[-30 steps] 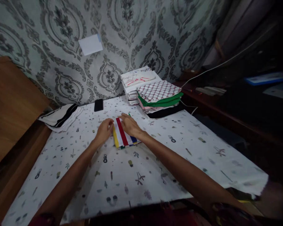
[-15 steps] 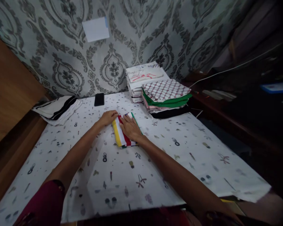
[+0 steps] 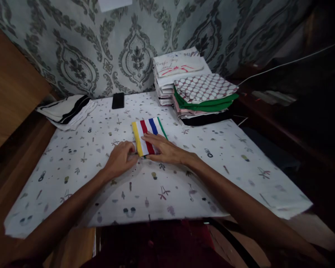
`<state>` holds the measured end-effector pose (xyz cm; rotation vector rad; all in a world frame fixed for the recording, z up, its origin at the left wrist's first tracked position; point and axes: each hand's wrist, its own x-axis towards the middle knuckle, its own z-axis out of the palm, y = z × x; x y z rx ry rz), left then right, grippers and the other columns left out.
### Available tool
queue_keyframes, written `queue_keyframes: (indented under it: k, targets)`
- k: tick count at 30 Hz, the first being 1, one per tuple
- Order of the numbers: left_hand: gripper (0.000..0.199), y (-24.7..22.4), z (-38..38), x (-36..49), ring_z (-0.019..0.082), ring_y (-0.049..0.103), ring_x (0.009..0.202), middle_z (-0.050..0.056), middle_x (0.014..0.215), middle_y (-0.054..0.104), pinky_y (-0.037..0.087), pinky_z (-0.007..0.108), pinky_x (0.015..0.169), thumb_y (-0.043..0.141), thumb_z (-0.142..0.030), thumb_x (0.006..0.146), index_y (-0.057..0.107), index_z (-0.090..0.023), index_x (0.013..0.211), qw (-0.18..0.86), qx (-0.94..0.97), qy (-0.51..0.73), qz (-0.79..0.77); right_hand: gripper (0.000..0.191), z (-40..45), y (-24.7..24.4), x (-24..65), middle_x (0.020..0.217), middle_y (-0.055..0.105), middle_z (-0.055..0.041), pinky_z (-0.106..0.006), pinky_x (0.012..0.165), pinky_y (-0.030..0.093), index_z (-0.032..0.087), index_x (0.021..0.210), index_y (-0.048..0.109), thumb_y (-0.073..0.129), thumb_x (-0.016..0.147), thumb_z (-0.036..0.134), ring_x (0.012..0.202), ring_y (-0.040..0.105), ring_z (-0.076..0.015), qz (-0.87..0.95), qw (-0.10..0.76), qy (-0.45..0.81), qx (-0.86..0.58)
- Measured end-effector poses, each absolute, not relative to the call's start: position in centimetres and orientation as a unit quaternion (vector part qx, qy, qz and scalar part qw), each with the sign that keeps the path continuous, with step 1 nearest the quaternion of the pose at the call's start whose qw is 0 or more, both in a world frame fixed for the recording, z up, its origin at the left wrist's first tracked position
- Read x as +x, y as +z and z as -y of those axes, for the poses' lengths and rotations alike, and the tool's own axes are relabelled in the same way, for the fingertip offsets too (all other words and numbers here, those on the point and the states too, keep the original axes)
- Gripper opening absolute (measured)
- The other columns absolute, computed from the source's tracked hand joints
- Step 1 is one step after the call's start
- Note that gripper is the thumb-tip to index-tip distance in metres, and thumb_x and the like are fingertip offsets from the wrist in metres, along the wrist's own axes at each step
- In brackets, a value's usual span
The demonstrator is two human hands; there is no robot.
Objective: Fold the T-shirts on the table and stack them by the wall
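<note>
A small folded striped cloth (image 3: 143, 128), with yellow, white, red, blue and green bands, lies flat on the patterned table cover. My right hand (image 3: 163, 149) rests on its near right part, palm down, fingers stretched out and holding nothing. At the near left corner, my left hand (image 3: 123, 158) has its fingers curled, with thumb and forefinger closed at the yellow edge. Part of the near side of the cloth is hidden under my right hand.
A black phone (image 3: 118, 101) lies near the wall. At the back right stand a pile of white folded fabrics (image 3: 163, 91) and a pile topped by patterned cloth (image 3: 205, 87) over green. Black-and-white folded cloth (image 3: 68, 109) lies at the left edge. A white cable (image 3: 287, 63) runs at right.
My left hand has moved from the cloth's far left corner to its near left corner. My right hand has slid towards the near side, uncovering the far stripes. The view has tilted down.
</note>
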<state>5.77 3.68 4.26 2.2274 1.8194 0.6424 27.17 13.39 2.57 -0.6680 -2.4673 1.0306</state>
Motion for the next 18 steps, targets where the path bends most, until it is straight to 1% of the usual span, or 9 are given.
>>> queue_keyframes:
  k: [2,5,6,8,10,12,15,18]
  targets:
    - [0.018,3.9,-2.3,7.3,0.023,0.055,0.078,0.003,0.077,0.061,0.044,0.037,0.075,0.058,-0.039,0.084,0.055,-0.022,0.078,0.088,0.739,0.175,-0.645,0.071,-12.6,2.4,27.6,0.160,0.037,-0.0038,-0.055,0.124,0.014,0.029,0.151,0.042,0.068,0.085,0.034,0.151,0.023,-0.0300,0.895,0.156,0.339,-0.244]
    - [0.033,3.5,-2.1,9.0,0.022,0.055,0.071,0.003,0.065,0.060,0.043,0.038,0.071,0.056,-0.047,0.088,0.055,-0.022,0.067,0.070,0.701,0.156,-0.693,0.070,-12.0,1.9,27.3,0.161,0.036,-0.0066,-0.055,0.123,0.015,0.025,0.153,0.040,0.061,0.086,0.021,0.151,0.024,-0.0292,0.909,0.155,0.291,-0.255]
    - [0.035,3.5,-2.3,9.4,0.022,0.055,0.068,0.003,0.062,0.059,0.043,0.037,0.069,0.055,-0.047,0.089,0.054,-0.022,0.064,0.063,0.690,0.156,-0.704,0.069,-11.9,1.8,27.2,0.160,0.036,-0.0075,-0.055,0.123,0.016,0.024,0.152,0.041,0.060,0.086,0.020,0.151,0.026,-0.0295,0.912,0.159,0.279,-0.257]
    - [0.033,3.5,-2.4,9.8,0.022,0.056,0.065,0.004,0.060,0.060,0.042,0.037,0.067,0.055,-0.041,0.088,0.055,-0.022,0.062,0.043,0.676,0.147,-0.721,0.065,-11.7,1.5,26.9,0.159,0.038,-0.0088,-0.056,0.122,0.017,0.023,0.150,0.044,0.057,0.087,0.018,0.150,0.028,-0.0296,0.916,0.170,0.256,-0.258]
    - [0.026,3.5,-2.3,10.0,0.023,0.058,0.066,0.005,0.063,0.063,0.042,0.037,0.067,0.056,-0.034,0.086,0.059,-0.021,0.064,0.020,0.673,0.118,-0.730,0.061,-11.7,1.1,26.8,0.158,0.040,-0.0095,-0.056,0.122,0.018,0.023,0.148,0.047,0.054,0.088,0.017,0.149,0.030,-0.0281,0.921,0.179,0.234,-0.257]
    - [0.023,3.4,-2.1,10.4,0.026,0.062,0.072,0.008,0.068,0.068,0.043,0.039,0.069,0.053,-0.030,0.086,0.063,-0.020,0.068,-0.008,0.678,0.078,-0.730,0.059,-11.6,0.7,26.8,0.157,0.043,-0.0104,-0.056,0.122,0.019,0.022,0.146,0.050,0.051,0.088,0.013,0.149,0.031,-0.0267,0.924,0.184,0.215,-0.259]
    - [0.025,3.2,-1.8,11.0,0.030,0.066,0.083,0.014,0.079,0.073,0.043,0.044,0.076,0.049,-0.027,0.087,0.070,-0.016,0.078,-0.055,0.701,0.030,-0.710,0.060,-11.6,0.1,26.8,0.155,0.045,-0.0096,-0.056,0.122,0.019,0.024,0.145,0.051,0.051,0.086,0.009,0.149,0.032,-0.0258,0.926,0.190,0.195,-0.262]
    - [0.027,3.4,-1.7,11.4,0.032,0.067,0.084,0.019,0.084,0.073,0.043,0.046,0.078,0.048,-0.023,0.087,0.072,-0.012,0.085,-0.063,0.731,0.004,-0.679,0.060,-11.6,0.1,27.0,0.156,0.044,-0.0082,-0.055,0.122,0.018,0.025,0.145,0.051,0.050,0.087,0.011,0.149,0.032,-0.0254,0.931,0.189,0.182,-0.253]
